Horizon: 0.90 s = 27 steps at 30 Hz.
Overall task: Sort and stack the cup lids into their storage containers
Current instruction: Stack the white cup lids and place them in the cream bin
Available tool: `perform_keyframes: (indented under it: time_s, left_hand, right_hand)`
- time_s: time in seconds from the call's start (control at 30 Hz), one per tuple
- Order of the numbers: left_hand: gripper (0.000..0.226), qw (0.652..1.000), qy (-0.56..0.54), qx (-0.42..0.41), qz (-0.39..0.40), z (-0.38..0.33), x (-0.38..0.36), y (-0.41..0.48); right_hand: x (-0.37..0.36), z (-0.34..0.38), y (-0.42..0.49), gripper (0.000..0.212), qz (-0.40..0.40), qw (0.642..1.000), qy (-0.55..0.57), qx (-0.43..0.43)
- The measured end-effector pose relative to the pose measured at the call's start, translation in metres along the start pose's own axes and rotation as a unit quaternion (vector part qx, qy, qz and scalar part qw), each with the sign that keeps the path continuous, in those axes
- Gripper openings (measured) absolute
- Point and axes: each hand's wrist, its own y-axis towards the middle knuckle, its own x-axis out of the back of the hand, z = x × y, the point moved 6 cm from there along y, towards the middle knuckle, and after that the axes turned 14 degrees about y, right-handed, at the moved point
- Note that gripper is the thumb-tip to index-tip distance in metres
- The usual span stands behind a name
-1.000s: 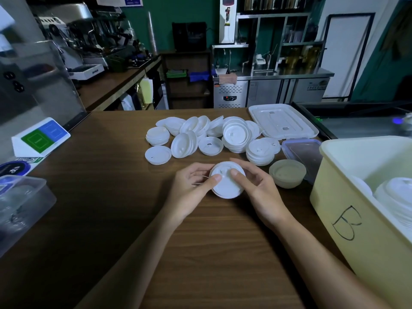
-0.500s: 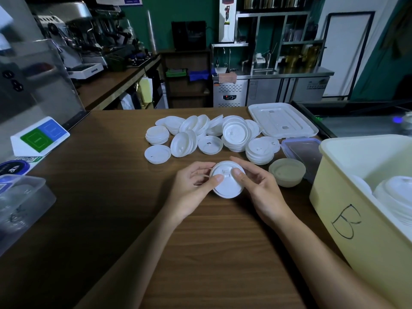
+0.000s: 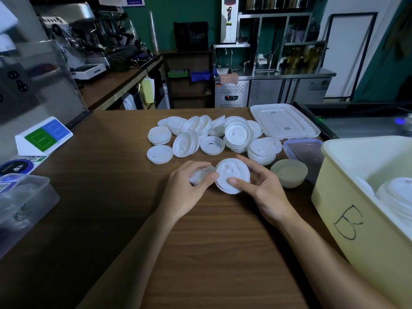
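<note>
My right hand (image 3: 265,188) grips a small stack of white cup lids (image 3: 231,175), thumb on top, tilted toward me just above the wooden counter. My left hand (image 3: 189,190) pinches another white lid (image 3: 200,176) at the stack's left edge, partly hidden by its fingers. Behind them lies a pile of several white lids (image 3: 214,134), some stacked, some loose. A pale yellow bin marked "B" (image 3: 356,210) stands at the right with stacked lids (image 3: 399,197) inside.
A small translucent bowl (image 3: 289,175) sits right of my right hand, with a clear lidded box (image 3: 305,150) and a flat white bin lid (image 3: 283,121) behind it. A clear plastic container (image 3: 20,201) stands at the left edge. Bare wooden counter (image 3: 211,253) lies in front of me.
The single stack held between both hands has split: my left hand has drawn a lid off to the left, and my right hand has tilted the remaining stack up.
</note>
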Motion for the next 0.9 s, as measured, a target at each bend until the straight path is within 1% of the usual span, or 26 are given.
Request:
perform_keyframes:
  time_s: [0.07, 0.13, 0.2, 0.27, 0.37, 0.43, 0.53, 0.63, 0.7, 0.8, 0.83, 0.9]
  left_hand:
    - [0.034, 0.995, 0.091, -0.03, 0.022, 0.008, 0.001, 0.001]
    - [0.035, 0.985, 0.151, -0.051, 0.06, 0.017, -0.005, 0.001]
    - [0.023, 0.982, 0.168, -0.064, 0.065, 0.019, -0.009, 0.0]
    - [0.011, 0.98, 0.179, -0.072, 0.05, 0.017, -0.009, 0.001]
    - [0.007, 0.98, 0.19, -0.062, 0.022, 0.013, -0.004, 0.001]
    - [0.007, 0.985, 0.169, -0.037, 0.007, 0.011, 0.0, 0.0]
    - [0.015, 0.993, 0.119, -0.003, -0.018, 0.003, 0.007, 0.0]
    - [0.022, 0.998, 0.004, 0.047, -0.035, 0.004, 0.012, 0.001]
    - [0.026, 0.995, -0.063, 0.072, -0.025, 0.005, 0.013, 0.003]
    - [0.032, 0.983, -0.167, 0.08, 0.012, 0.001, 0.009, 0.005]
    - [0.034, 0.978, -0.193, 0.081, 0.025, 0.0, 0.007, 0.004]
    - [0.036, 0.975, -0.206, 0.073, 0.041, -0.001, 0.001, 0.003]
  right_hand:
    - [0.006, 0.0, 0.002, 0.061, -0.022, 1.0, 0.009, 0.002]
    - [0.011, -0.002, 0.003, 0.059, -0.034, 0.999, 0.011, -0.001]
    - [0.012, -0.005, 0.003, 0.058, -0.043, 0.999, 0.0, -0.002]
    - [0.014, -0.004, 0.003, 0.057, -0.056, 0.998, -0.005, -0.001]
    - [0.014, 0.0, 0.003, 0.057, -0.065, 0.998, -0.016, 0.012]
    - [0.012, 0.001, 0.003, 0.055, -0.064, 0.997, -0.026, 0.02]
    - [0.011, 0.001, 0.002, 0.05, -0.063, 0.997, -0.029, 0.028]
    - [0.012, 0.003, 0.003, 0.044, -0.074, 0.996, -0.027, 0.036]
    - [0.012, 0.004, 0.003, 0.043, -0.081, 0.996, -0.026, 0.037]
    - [0.011, 0.003, 0.003, 0.042, -0.078, 0.996, -0.017, 0.036]
    - [0.01, 0.004, 0.003, 0.041, -0.076, 0.996, -0.015, 0.037]
    - [0.008, 0.003, 0.003, 0.038, -0.068, 0.997, -0.008, 0.033]
